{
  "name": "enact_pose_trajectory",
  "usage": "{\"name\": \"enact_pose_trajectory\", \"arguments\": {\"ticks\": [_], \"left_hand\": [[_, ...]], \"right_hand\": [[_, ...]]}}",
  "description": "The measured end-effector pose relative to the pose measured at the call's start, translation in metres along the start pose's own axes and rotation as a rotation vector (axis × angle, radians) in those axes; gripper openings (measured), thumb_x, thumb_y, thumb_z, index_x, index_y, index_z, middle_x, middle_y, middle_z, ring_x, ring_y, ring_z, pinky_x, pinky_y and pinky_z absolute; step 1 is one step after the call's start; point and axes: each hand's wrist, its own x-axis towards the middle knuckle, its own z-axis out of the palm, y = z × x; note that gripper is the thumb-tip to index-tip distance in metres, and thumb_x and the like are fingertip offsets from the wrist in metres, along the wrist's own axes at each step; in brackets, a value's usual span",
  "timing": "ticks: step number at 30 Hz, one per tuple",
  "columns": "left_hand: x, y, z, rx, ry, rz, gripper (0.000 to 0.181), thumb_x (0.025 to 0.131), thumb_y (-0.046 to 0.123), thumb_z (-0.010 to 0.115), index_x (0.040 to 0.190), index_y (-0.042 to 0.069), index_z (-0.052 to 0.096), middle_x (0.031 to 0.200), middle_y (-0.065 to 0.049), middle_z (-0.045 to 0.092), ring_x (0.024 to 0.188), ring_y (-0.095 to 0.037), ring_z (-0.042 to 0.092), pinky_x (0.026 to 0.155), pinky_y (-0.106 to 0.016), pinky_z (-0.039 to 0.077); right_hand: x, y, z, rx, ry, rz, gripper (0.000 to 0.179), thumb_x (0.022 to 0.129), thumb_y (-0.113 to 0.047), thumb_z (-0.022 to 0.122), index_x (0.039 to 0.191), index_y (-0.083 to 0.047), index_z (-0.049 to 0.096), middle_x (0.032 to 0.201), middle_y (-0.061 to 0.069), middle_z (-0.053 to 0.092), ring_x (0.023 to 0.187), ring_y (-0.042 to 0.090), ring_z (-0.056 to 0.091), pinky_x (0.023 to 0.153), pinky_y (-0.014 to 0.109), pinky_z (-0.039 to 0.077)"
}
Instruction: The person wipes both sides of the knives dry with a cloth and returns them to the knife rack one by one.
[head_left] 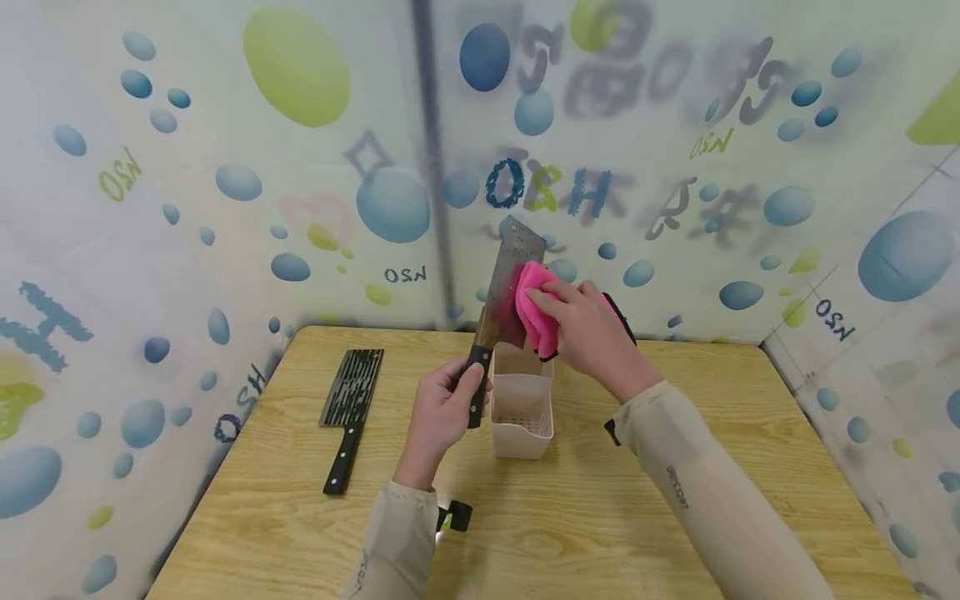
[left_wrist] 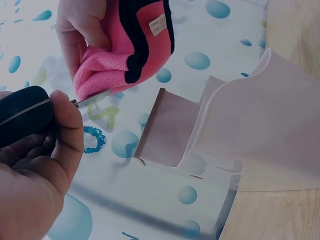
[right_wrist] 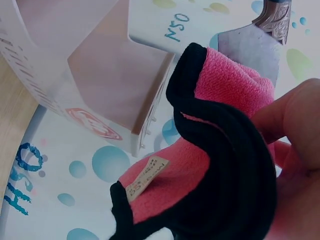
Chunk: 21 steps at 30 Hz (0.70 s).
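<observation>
A cleaver [head_left: 513,258] with a broad metal blade is held up, its blade pointing away and upward. My left hand [head_left: 444,406] grips its black riveted handle [head_left: 478,387]. In my right hand [head_left: 592,329] is a folded pink cloth [head_left: 536,308] with black edging, pressed against the blade's right side. The left wrist view shows the cloth [left_wrist: 145,45] with a small white label, close by the blade's thin edge [left_wrist: 95,97]. Part of the blade [right_wrist: 252,50] shows behind the cloth in the right wrist view.
Below and behind the hands stands a pale pink plastic holder [head_left: 521,442] with compartments and a slotted inside. A second cleaver [head_left: 352,400], its blade streaked black, lies on the wooden table [head_left: 255,500] at left. Patterned sheeting [head_left: 637,208] encloses the table's back and sides.
</observation>
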Motion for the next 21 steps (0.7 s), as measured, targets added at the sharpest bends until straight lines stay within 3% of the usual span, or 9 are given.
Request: {"name": "enact_pose_trajectory", "arguments": {"ticks": [7, 21], "left_hand": [[-0.001, 0.002, 0.0, -0.003, 0.004, -0.015, 0.027, 0.107, 0.013, 0.055, 0.1, -0.009, 0.068, 0.08, -0.026, 0.064, 0.061, -0.022, 0.06, 0.058, -0.027, 0.054], [-0.001, 0.002, -0.001, 0.0, 0.002, -0.019, 0.029, 0.107, 0.014, 0.055, 0.1, -0.011, 0.067, 0.082, -0.029, 0.062, 0.061, -0.016, 0.06, 0.059, -0.027, 0.054]], "right_hand": [[0.005, 0.008, 0.002, 0.017, -0.014, 0.037, 0.052, 0.092, 0.006, 0.052, 0.142, -0.005, 0.062, 0.14, 0.021, 0.062, 0.132, 0.035, 0.056, 0.093, 0.047, 0.044], [0.005, 0.009, 0.003, 0.082, -0.036, 0.097, 0.054, 0.096, 0.004, 0.051, 0.149, -0.006, 0.054, 0.145, 0.022, 0.056, 0.13, 0.036, 0.052, 0.094, 0.047, 0.042]]}}
